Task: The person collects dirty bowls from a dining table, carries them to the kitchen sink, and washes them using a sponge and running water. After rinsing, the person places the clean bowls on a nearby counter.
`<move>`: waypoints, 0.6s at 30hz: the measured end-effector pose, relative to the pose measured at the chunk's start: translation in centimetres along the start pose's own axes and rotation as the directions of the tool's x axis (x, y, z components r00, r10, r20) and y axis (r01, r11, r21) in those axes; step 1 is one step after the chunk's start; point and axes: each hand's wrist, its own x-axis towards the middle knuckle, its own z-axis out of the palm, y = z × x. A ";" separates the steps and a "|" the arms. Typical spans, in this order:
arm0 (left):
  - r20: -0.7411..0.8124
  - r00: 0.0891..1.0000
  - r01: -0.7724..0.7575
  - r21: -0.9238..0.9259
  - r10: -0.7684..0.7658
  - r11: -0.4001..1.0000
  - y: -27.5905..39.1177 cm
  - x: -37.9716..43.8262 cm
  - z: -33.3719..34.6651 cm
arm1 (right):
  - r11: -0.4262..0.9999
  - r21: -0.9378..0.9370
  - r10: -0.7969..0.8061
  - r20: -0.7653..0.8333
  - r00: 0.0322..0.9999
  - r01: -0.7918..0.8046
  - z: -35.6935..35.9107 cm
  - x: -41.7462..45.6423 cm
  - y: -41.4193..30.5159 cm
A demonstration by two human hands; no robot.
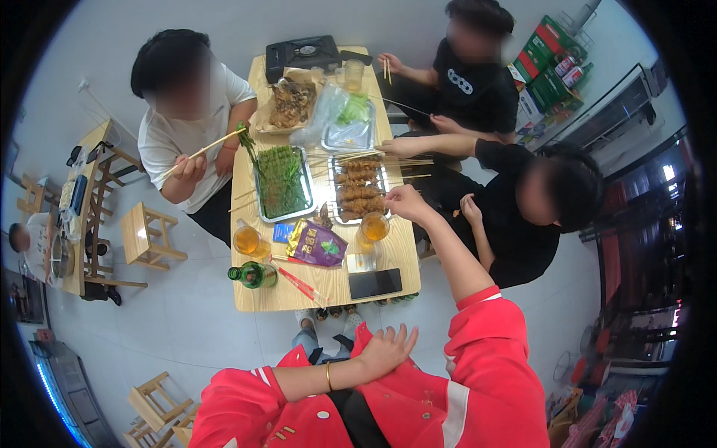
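Observation:
My right hand (408,203) reaches over the table to the near right edge of a metal tray (348,220) of browned meat skewers (358,193). Its fingertips are pinched together by the skewers; whether a stick is between them is hard to see. Just below that hand stands a glass of amber drink (374,228). My left hand (387,351), with a gold bangle on the wrist, lies across the front of my red jacket (330,411), fingers spread and holding nothing.
A tray of green vegetable skewers (284,182), a purple snack bag (317,243), a green bottle (253,275), a phone (375,284) and a portable gas stove (302,55) share the wooden table (330,299). Three people sit around it; one person's hand (404,147) holds skewer sticks.

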 end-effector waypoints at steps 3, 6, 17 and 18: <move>0.023 1.000 0.002 -0.007 -0.002 1.000 -0.3 -0.1 -0.4 | 0.997 -0.035 -0.073 -0.038 0.997 0.072 0.2 -2.3 0.4; 0.030 0.999 0.025 0.003 -0.025 1.000 -0.6 -0.2 -1.1 | 0.981 -0.119 -0.157 -0.042 0.987 0.151 1.4 -6.0 -0.5; 0.017 0.999 -0.037 0.015 0.036 0.999 0.1 -1.1 -0.3 | 0.986 0.158 -0.041 -0.119 0.992 0.060 1.2 -11.0 -0.4; 0.019 0.999 -0.037 0.016 0.037 0.999 0.2 -1.2 -0.4 | 0.983 0.171 -0.052 -0.121 0.991 0.072 1.2 -11.2 -0.3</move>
